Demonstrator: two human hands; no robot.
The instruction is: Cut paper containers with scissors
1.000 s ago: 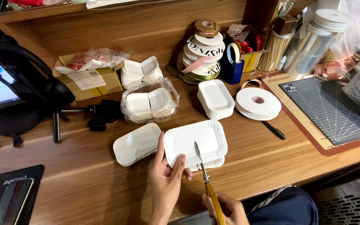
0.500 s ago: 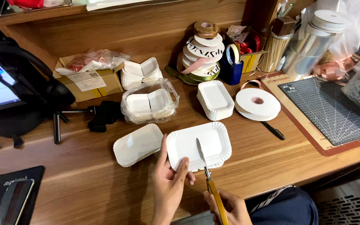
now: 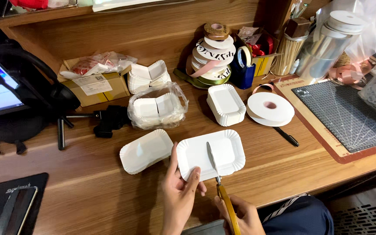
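A wide wooden desk [image 3: 109, 196] fills the view. At its right a dark cutting mat [image 3: 349, 117] is laid, and at the far left a pair of black headphones [image 3: 27, 87] is set beside a screen. A cardboard box [image 3: 94, 87] and a clear bag of white trays [image 3: 157, 111] are seen behind the work place. A pile of ribbon rolls [image 3: 212, 56] is placed at the back, with a flat white tape roll [image 3: 270, 108] and a stack of white trays [image 3: 226, 104] in front of it. One upturned white tray [image 3: 146, 150] lies just beside the tray being worked on.

That white paper tray [image 3: 227, 150] lies near the front edge of the desk. It is gripped at its near left corner by the left hand [image 3: 180, 196]: the thumb is pressed on top and the fingers are curled at the rim. Yellow-handled scissors [image 3: 218, 178] are grasped by the right hand [image 3: 240, 215], closed around the handles. The blades lie nearly together over the middle of the tray. A black pen [image 3: 286, 136] lies by the tape roll.
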